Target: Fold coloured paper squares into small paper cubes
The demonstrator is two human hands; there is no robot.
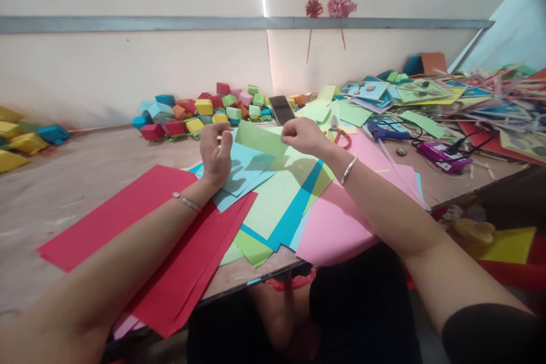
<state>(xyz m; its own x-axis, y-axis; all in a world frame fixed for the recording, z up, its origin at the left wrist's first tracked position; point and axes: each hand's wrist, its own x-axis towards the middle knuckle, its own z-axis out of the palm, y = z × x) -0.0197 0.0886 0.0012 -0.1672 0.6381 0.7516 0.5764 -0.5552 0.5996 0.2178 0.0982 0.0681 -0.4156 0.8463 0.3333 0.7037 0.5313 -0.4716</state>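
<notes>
My right hand (302,135) is closed, its fingertips pinching the right end of a light green paper strip (260,139). The strip is held up slightly curved over the stack. Just left of the strip is my left hand (216,153), with its fingers curled and the thumb apart from them. It seems to hold nothing. Beneath the hands lie light blue paper sheets (241,168), a pale green sheet (273,199) and a darker blue sheet (294,224). Red sheets (191,261) are under my left forearm, and pink paper (336,222) is under my right.
Colourful paper boxes (205,107) are heaped along the wall. A phone (281,110) and red-handled scissors (340,135) lie beyond my right hand. To the right are a blue glue gun (388,132), a purple power strip (443,156) and piled paper crafts (422,91).
</notes>
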